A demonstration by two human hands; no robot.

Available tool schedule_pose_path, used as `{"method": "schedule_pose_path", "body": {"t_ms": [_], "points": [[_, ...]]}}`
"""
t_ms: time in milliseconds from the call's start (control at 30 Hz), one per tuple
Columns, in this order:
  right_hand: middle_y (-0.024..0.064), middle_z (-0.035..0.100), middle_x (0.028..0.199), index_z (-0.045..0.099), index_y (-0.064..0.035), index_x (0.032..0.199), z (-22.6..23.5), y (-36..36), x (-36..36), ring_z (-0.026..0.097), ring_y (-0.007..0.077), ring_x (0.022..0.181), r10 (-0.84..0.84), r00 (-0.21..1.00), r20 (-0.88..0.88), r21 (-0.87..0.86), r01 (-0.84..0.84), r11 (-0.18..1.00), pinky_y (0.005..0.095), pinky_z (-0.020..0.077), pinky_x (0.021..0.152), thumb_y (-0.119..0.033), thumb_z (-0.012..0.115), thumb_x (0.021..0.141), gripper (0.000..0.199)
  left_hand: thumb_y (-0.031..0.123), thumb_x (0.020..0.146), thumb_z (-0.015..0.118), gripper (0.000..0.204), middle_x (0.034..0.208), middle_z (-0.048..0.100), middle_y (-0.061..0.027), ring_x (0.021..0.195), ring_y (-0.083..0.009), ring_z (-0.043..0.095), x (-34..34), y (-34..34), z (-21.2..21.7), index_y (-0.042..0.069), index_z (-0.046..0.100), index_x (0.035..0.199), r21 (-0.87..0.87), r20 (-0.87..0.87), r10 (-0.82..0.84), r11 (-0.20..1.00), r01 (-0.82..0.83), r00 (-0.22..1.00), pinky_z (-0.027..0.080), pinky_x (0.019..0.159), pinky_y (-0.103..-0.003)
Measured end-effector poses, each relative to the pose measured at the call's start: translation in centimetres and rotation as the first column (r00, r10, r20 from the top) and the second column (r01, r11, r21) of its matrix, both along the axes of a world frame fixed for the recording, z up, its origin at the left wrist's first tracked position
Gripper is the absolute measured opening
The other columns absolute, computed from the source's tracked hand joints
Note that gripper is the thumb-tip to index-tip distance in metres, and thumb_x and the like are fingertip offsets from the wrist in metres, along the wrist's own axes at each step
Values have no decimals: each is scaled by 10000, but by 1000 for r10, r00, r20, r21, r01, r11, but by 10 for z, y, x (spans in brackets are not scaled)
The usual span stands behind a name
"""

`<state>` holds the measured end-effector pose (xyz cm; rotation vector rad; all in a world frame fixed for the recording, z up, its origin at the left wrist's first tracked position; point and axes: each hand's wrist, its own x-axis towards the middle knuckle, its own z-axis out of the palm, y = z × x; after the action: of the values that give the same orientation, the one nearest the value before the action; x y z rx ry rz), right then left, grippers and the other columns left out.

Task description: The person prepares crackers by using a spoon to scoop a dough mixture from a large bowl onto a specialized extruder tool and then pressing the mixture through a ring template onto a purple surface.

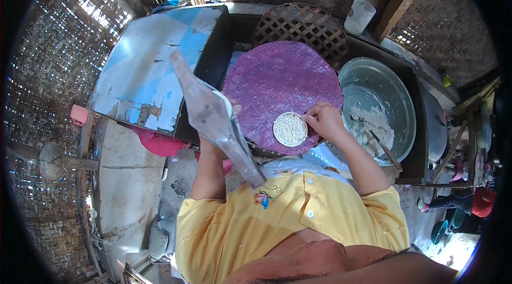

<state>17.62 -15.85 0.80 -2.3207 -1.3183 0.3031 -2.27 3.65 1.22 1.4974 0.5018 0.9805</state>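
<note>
A long wooden tool (209, 113), wide in the middle with a narrow handle at each end, is gripped from beneath by my left hand (235, 107). It hides most of that hand; a few fingertips show past its edge. My right hand (323, 118) pinches the rim of a small round ring (290, 129) filled with white, noodle-like strands. The ring lies at the near edge of a round surface covered in purple cloth (282, 81). To the right, a large grey-green basin (354, 70) holds white dough (368, 124) and a wooden stick (386, 150).
Behind the purple round leans an openwork woven basket (301, 25), with a whitish plastic container (360, 16) beside it. A blue-and-white board (152, 65) covers the left side of the bench. Someone in red (482, 202) is partly visible at the far right.
</note>
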Motion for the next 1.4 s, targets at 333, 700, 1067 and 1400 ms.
{"method": "schedule_pose_path", "body": {"t_ms": [333, 700, 1067, 1400], "points": [[101, 582, 723, 650, -58, 675, -3, 3, -2, 570, 289, 756, 92, 987, 134, 25, -96, 995, 382, 466, 669, -260, 618, 692, 205, -1, 644, 678, 148, 743, 582, -33, 715, -128, 545, -19, 23, 4, 36, 589, 757, -262, -2, -55, 964, 52, 999, 402, 834, -322], [93, 572, 717, 647, -67, 662, 7, 7, -4, 569, 276, 759, 129, 981, 143, -38, -125, 991, 380, 474, 660, -226, 610, 662, 163, -9, 642, 677, 159, 730, 568, -29, 680, -119, 525, -14, 25, -2, 23, 580, 764, -151, 5, 0, 989, 1, 1000, 425, 682, -283], [93, 572, 738, 637, -55, 670, 35, 39, -11, 563, 282, 781, 91, 981, 172, 55, -102, 993, 384, 466, 710, -207, 586, 676, 161, 6, 653, 681, 165, 727, 558, -16, 655, -99, 504, -15, 21, 0, 37, 595, 790, -187, -34, 36, 982, -41, 999, 401, 572, -243], [111, 595, 826, 654, -61, 720, 2, 90, -25, 562, 291, 853, 249, 958, 145, 34, -257, 966, 394, 469, 740, -221, 577, 694, 179, 33, 654, 694, 164, 733, 576, -29, 706, -142, 541, -26, 31, -11, 34, 595, 784, -59, -20, 38, 997, -39, 999, 439, 684, -299]]}}
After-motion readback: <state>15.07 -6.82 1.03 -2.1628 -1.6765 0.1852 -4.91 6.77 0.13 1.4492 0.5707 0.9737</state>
